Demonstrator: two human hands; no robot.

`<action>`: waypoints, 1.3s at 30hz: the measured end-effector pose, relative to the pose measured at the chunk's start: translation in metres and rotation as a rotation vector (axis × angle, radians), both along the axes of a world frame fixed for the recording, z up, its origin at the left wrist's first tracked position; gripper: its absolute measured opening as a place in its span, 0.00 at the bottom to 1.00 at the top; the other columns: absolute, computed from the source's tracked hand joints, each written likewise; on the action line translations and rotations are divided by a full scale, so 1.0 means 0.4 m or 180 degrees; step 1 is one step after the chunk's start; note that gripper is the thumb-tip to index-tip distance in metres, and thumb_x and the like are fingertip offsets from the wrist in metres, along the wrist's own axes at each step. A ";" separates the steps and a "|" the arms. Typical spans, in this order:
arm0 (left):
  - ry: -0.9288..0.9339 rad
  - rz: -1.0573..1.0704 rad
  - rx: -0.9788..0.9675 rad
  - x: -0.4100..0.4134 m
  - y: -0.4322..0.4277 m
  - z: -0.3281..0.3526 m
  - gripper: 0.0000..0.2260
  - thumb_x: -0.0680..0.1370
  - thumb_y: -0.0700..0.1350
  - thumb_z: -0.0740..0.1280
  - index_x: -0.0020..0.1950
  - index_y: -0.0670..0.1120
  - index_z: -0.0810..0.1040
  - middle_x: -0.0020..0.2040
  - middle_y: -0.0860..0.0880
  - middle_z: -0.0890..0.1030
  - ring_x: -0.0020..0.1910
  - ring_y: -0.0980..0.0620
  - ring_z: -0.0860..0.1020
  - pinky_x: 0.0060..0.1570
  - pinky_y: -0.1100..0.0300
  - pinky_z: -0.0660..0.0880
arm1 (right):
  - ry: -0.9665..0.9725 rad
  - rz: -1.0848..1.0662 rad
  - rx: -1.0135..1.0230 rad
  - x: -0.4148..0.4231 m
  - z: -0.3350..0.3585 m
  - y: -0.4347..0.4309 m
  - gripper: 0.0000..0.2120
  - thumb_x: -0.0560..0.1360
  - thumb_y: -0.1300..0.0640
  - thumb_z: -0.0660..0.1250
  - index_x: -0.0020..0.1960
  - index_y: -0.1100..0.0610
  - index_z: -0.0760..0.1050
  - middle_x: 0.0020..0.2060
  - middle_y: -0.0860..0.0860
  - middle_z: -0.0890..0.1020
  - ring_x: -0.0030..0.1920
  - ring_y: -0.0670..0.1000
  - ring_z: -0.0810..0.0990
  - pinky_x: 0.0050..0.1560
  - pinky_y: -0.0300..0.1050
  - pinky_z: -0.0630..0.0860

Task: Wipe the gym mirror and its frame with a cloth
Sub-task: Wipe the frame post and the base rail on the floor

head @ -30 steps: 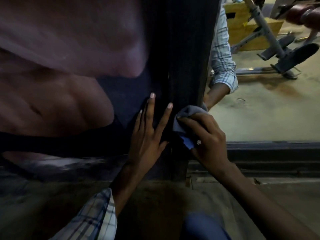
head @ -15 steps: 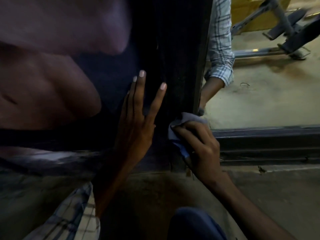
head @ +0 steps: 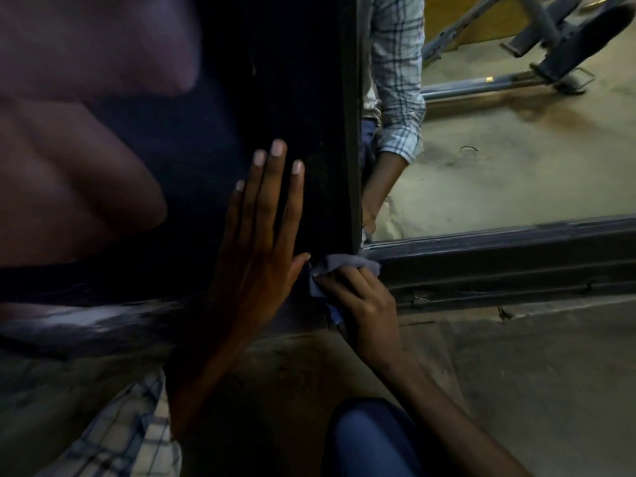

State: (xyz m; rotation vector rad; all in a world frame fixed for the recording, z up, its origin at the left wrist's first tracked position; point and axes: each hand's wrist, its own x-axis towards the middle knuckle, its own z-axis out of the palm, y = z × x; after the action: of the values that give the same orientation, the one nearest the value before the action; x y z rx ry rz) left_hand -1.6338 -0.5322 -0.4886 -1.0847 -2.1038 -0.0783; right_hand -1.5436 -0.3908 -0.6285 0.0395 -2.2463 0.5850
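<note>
The mirror [head: 499, 173] fills the upper right and reflects the gym floor and my checked sleeve. Its dark frame has a wide vertical post [head: 309, 115] and a bottom rail [head: 499, 259]. My right hand [head: 364, 308] grips a small blue-grey cloth [head: 344, 266] and presses it on the frame's lower corner, where post and rail meet. My left hand [head: 261, 242] lies flat with straight fingers on the dark post, just left of the cloth.
A large poster of a bare torso [head: 86, 149] covers the wall left of the post. The concrete floor [head: 516, 373] runs along the bottom. My knee in blue trousers [head: 371, 438] is low in the centre. A weight bench [head: 550, 46] shows in the reflection.
My right hand has slid the cloth down the post to the bottom corner of the frame. My left hand has closed its fingers together and stays flat on the post.
</note>
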 end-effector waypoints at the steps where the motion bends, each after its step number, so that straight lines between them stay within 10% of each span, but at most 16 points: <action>1: 0.0002 0.0001 0.0003 0.002 0.004 -0.005 0.54 0.70 0.55 0.80 0.84 0.38 0.51 0.84 0.38 0.46 0.83 0.42 0.43 0.81 0.46 0.45 | -0.0114 0.0020 0.0052 0.001 -0.017 -0.006 0.16 0.74 0.64 0.74 0.62 0.60 0.82 0.53 0.52 0.78 0.48 0.58 0.79 0.42 0.55 0.76; 13: -0.0080 0.0289 -0.0131 0.038 0.034 -0.025 0.56 0.69 0.57 0.79 0.84 0.38 0.48 0.84 0.37 0.44 0.83 0.39 0.43 0.80 0.41 0.48 | -0.0417 -0.0086 -0.0845 0.033 -0.013 -0.016 0.19 0.69 0.65 0.71 0.59 0.55 0.84 0.51 0.48 0.79 0.54 0.51 0.80 0.47 0.43 0.77; 19: -0.0209 -0.0583 -0.0124 0.072 0.016 -0.044 0.38 0.74 0.48 0.76 0.80 0.41 0.66 0.80 0.39 0.63 0.78 0.40 0.64 0.67 0.43 0.66 | -0.0015 0.0007 -0.2766 0.113 0.005 -0.008 0.15 0.69 0.70 0.79 0.52 0.57 0.86 0.47 0.48 0.85 0.50 0.45 0.85 0.48 0.41 0.81; 23: -0.2199 -0.0928 0.0361 0.094 0.026 -0.088 0.14 0.82 0.49 0.68 0.65 0.46 0.82 0.58 0.50 0.82 0.53 0.52 0.81 0.52 0.48 0.79 | 0.0042 0.0013 -0.4055 0.166 0.043 -0.006 0.19 0.69 0.71 0.78 0.54 0.53 0.85 0.48 0.49 0.88 0.49 0.46 0.85 0.44 0.39 0.79; 28: -0.4223 -0.0683 0.0499 0.112 0.050 -0.105 0.20 0.80 0.64 0.61 0.47 0.52 0.85 0.39 0.51 0.85 0.37 0.56 0.83 0.42 0.51 0.80 | 0.0091 0.0389 -0.4098 0.197 0.072 -0.042 0.21 0.69 0.71 0.78 0.59 0.57 0.82 0.53 0.51 0.87 0.55 0.50 0.85 0.54 0.44 0.82; 33: -0.4808 -0.0864 0.0699 0.116 0.070 -0.103 0.06 0.82 0.45 0.68 0.51 0.50 0.85 0.36 0.57 0.85 0.34 0.66 0.80 0.34 0.70 0.72 | -0.0109 0.0803 -0.4107 0.202 0.046 -0.018 0.30 0.66 0.70 0.72 0.68 0.60 0.77 0.63 0.51 0.83 0.66 0.50 0.80 0.67 0.53 0.78; 39: -0.4749 -0.0890 0.0858 0.105 0.070 -0.117 0.11 0.78 0.37 0.73 0.53 0.53 0.85 0.41 0.61 0.86 0.44 0.65 0.84 0.43 0.71 0.78 | -0.0240 0.1191 -0.5348 0.194 0.027 0.004 0.34 0.63 0.58 0.71 0.70 0.59 0.75 0.64 0.57 0.82 0.66 0.60 0.80 0.61 0.54 0.77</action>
State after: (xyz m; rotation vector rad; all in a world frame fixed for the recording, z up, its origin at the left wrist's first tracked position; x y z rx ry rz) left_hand -1.5919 -0.5042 -0.5353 -1.2725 -2.9316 -1.6981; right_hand -1.4661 -0.3893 -0.6175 -0.4081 -1.1650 2.4366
